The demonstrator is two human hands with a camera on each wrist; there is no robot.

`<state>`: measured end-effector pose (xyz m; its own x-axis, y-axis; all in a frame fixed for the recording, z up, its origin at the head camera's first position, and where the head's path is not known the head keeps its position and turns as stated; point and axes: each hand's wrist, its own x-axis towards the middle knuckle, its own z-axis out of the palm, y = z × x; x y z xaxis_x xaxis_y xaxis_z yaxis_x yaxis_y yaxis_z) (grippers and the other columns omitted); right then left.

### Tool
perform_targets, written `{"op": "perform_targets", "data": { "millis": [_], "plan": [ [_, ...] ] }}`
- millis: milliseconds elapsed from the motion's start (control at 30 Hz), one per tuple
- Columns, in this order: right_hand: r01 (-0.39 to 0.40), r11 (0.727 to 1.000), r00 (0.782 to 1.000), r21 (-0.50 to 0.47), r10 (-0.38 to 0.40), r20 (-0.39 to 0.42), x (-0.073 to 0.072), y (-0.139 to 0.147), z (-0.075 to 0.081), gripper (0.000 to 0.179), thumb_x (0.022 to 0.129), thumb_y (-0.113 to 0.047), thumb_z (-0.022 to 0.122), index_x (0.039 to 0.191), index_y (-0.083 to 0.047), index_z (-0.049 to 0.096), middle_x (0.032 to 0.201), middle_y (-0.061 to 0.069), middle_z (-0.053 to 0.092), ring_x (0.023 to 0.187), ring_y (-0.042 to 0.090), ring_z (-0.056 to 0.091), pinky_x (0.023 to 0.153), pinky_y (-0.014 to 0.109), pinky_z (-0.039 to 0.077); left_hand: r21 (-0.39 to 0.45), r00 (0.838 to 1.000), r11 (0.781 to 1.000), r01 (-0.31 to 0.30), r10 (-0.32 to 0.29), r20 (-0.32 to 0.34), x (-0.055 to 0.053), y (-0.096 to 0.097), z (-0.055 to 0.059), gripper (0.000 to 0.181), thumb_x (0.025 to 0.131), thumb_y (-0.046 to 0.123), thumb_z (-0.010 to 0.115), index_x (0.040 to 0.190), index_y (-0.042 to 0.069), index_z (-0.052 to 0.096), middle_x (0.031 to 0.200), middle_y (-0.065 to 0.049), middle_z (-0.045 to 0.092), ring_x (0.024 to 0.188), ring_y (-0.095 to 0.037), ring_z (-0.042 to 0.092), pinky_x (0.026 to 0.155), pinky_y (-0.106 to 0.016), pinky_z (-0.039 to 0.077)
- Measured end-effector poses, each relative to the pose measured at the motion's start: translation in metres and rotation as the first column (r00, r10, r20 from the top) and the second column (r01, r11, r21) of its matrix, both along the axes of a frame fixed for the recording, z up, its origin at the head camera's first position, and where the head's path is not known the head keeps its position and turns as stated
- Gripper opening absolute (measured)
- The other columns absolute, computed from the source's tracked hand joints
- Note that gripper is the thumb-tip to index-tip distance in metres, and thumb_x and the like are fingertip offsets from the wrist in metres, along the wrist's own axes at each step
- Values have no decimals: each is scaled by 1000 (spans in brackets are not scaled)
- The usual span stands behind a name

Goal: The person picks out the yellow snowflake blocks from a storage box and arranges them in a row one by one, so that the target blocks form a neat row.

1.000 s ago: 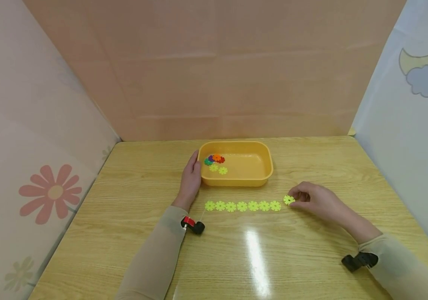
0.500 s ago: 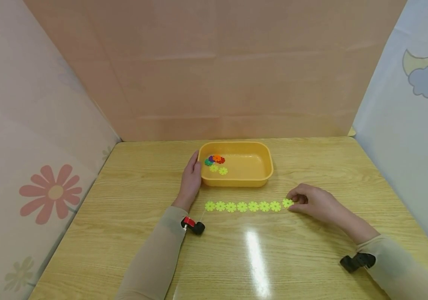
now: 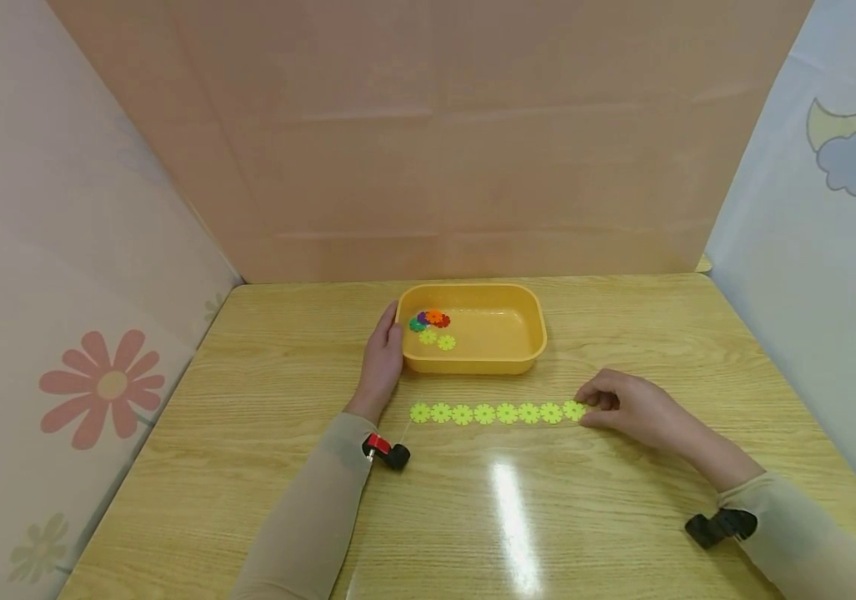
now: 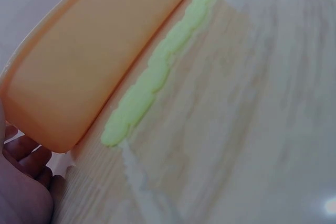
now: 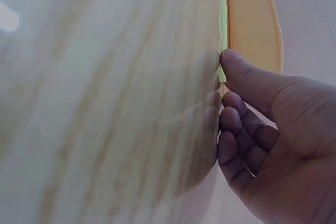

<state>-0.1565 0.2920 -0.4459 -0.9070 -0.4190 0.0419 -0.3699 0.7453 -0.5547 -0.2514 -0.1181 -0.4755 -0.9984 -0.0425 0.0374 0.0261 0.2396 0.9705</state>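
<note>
My right hand (image 3: 641,408) pinches a yellow-green flower-shaped plastic disc (image 3: 573,410) on the table, at the right end of a straight row of several like discs (image 3: 484,414). The pinched disc lies up against its neighbour. Seen from the right wrist, the thumb (image 5: 236,64) is on the disc's edge, with the other fingers curled below. My left hand (image 3: 381,367) holds the left end of a yellow plastic tub (image 3: 471,366), its fingers (image 4: 37,161) bent around the corner in the left wrist view. Inside the tub's left side lie two yellow-green discs and several coloured ones (image 3: 434,317).
The wooden table (image 3: 285,358) has a pinkish back panel (image 3: 435,167) behind it and printed panels on both sides. A thin pale strand (image 3: 405,431) runs from the row's left end towards the left wrist camera (image 3: 396,456).
My right hand has brought its disc slightly left and down, closing the gap to the row's right end. The left hand and tub have stayed in place.
</note>
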Motion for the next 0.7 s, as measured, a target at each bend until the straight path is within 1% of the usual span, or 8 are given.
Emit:
{"op": "perform_targets", "data": {
  "millis": [133,267,333,400,500,567,700],
  "plan": [
    [-6,1000,1000,3,6,-1,0,1,1,26,93,-22,91,116,-15,81,98,-10,67,86,5,61,74,28,55,-1,1000,1000,-1,1,-7,0,0,0,58,119,37,36,176,25,32,178,3,34,165,-19,27,135,-44,23],
    [8,1000,1000,2,-8,-9,-1,0,7,28,94,-26,91,117,-15,81,99,-11,68,88,6,61,75,29,55,-5,1000,1000,-1,1,-6,1,0,0,58,119,37,36,176,25,33,179,3,34,165,-20,27,135,-46,23],
    [13,1000,999,-1,-13,-36,-3,-2,13,29,94,-26,91,118,-14,81,98,-11,68,87,7,60,75,29,54,-7,1000,1000,0,0,-6,1,0,0,58,119,38,36,176,25,33,179,3,34,165,-20,27,135,-46,23],
    [13,1000,997,-10,-14,-80,-4,-4,20,29,93,-23,91,119,-12,81,97,-12,67,86,7,59,74,29,53,-9,1000,1000,2,-3,-8,1,0,0,59,119,38,36,176,25,32,179,3,33,166,-20,26,135,-46,23],
    [-10,999,987,-31,5,-161,-9,-12,31,29,92,-17,91,118,-9,81,96,-10,67,84,8,58,72,29,52,-9,1000,1000,3,-3,-11,0,0,0,59,119,38,37,176,24,32,179,3,33,166,-20,26,135,-46,23],
    [-24,999,980,-46,14,-198,-13,-20,38,28,93,-15,91,118,-9,81,96,-10,67,84,9,57,72,29,52,-9,1000,1000,1,-1,-14,0,-1,0,59,119,38,37,176,24,33,179,3,34,166,-20,26,135,-46,23],
    [-49,996,974,-72,31,-225,-23,-38,48,27,94,-13,90,118,-10,81,96,-8,68,85,12,58,74,30,53,-11,1000,1000,-5,5,-17,0,0,-1,59,119,40,36,176,23,33,179,3,34,165,-20,27,135,-46,23]
  ]
}}
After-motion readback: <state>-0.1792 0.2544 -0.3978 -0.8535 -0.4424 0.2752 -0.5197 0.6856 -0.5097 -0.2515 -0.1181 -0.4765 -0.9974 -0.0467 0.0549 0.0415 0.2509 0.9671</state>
